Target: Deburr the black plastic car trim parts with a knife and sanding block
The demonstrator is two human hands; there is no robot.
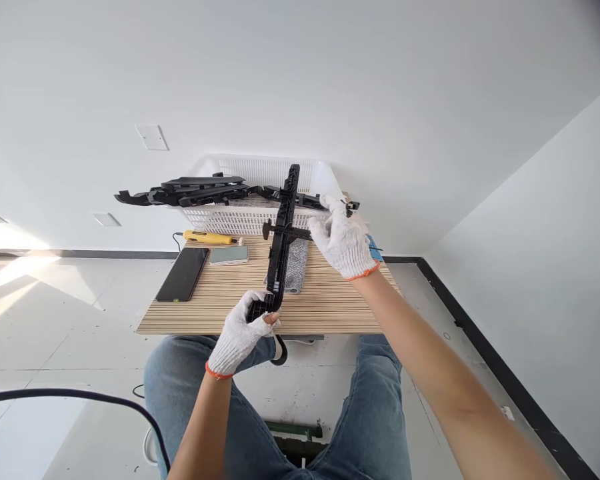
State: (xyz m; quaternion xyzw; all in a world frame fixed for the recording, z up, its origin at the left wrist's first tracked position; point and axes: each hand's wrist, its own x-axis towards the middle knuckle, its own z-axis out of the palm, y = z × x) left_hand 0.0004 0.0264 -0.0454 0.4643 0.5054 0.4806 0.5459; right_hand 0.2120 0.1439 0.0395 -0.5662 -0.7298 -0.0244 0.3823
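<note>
A long black plastic part (281, 240) slants up and away over the wood-striped table (180, 321). My left hand (243, 330), in a white knitted glove with an orange cuff, grips its near, bent end. My right hand (339, 239), gloved the same way, is raised to the right of the part, beside the end of its short side arm. The right fingers are partly curled with thumb and forefinger apart, and nothing shows between them. Behind the part, several black plastic pieces (195, 192) lie across a white basket (213, 217).
On the table lie a black phone (183, 275), a grey-green block (229, 254), a yellow corded tool (207, 237) and a grey speckled cloth (296, 267). A blue item (375, 248) is at the right edge. A black cable (80, 393) crosses the lower left.
</note>
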